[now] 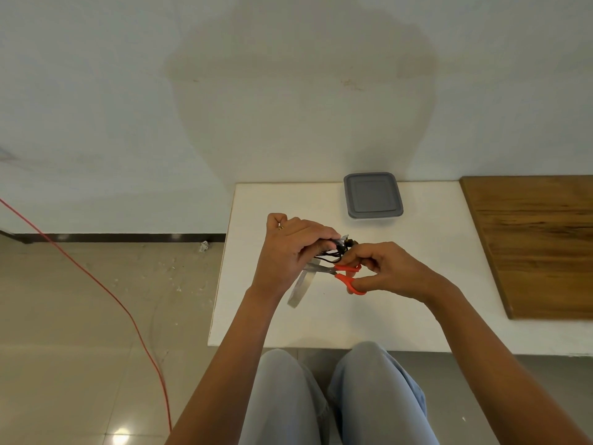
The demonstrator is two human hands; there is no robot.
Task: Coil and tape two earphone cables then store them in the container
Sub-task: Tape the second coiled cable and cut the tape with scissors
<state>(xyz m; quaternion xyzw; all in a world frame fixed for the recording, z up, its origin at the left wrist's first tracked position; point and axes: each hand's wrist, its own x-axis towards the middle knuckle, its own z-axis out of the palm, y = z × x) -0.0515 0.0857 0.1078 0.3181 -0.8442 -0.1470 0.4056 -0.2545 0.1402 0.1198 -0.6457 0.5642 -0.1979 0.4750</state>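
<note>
1. Above the middle of the white rectangular tabletop (401, 303), the left hand (288, 248) held a bundle of dark coiled earphone cable (330, 255). Its grip was closed round the bundle, fingers curled over the top.
2. The right hand (385, 271) had its fingers through the handles of a pair of orange-handled metal scissors (345, 277), its grip curled tight on them. The blades pointed left, under the bundle; how far they were parted could not be told.
3. A roll of pale translucent tape (300, 289) hung tilted just below the left hand, beside the blade tips.
4. A square container with a grey lid (372, 195) stood near the tabletop's far edge, lid on, well apart from both hands.
5. A brown wooden board (539, 245) lay on the tabletop's right part.
6. A red cord (96, 277) ran across the tiled floor at the left.
</note>
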